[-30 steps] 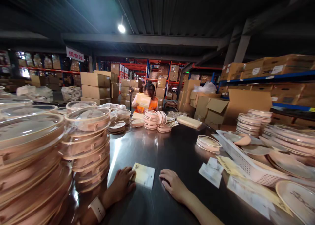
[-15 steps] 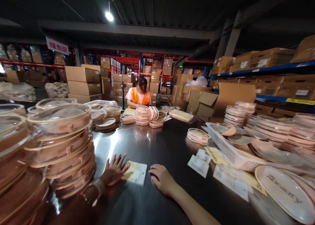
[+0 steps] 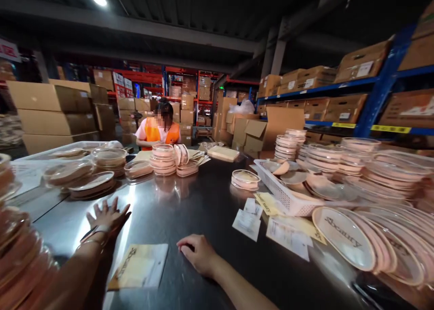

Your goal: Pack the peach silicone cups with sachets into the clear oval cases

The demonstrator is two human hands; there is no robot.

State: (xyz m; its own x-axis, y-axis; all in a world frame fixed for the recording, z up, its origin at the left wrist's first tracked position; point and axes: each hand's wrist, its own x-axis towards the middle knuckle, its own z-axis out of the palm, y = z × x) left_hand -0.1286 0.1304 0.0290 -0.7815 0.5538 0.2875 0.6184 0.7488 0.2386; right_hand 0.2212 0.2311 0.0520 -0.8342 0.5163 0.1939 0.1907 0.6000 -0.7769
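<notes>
My left hand [image 3: 106, 214] stretches forward over the dark metal table [image 3: 190, 201], fingers spread and holding nothing. It hovers beyond a flat yellow-and-white packet [image 3: 139, 266] that lies free on the table. My right hand [image 3: 198, 254] rests on the table just right of the packet, fingers curled under and touching the surface, with nothing visible in it. Shallow pink dishes with clear lids [image 3: 88, 182] lie ahead of my left hand.
Stacks of pink lidded dishes [image 3: 20, 251] crowd the left edge. A white basket [image 3: 286, 194] of pink plates, stacked plates [image 3: 359, 242] and paper slips [image 3: 249, 219] fill the right. A person in an orange vest [image 3: 158, 131] works at the far end. Cardboard boxes [image 3: 50, 111] and shelving surround.
My left hand has left the packet and reached forward with fingers spread. My view has swung right, so the packet and the left stacks sit lower and further left. My right hand stays beside the packet.
</notes>
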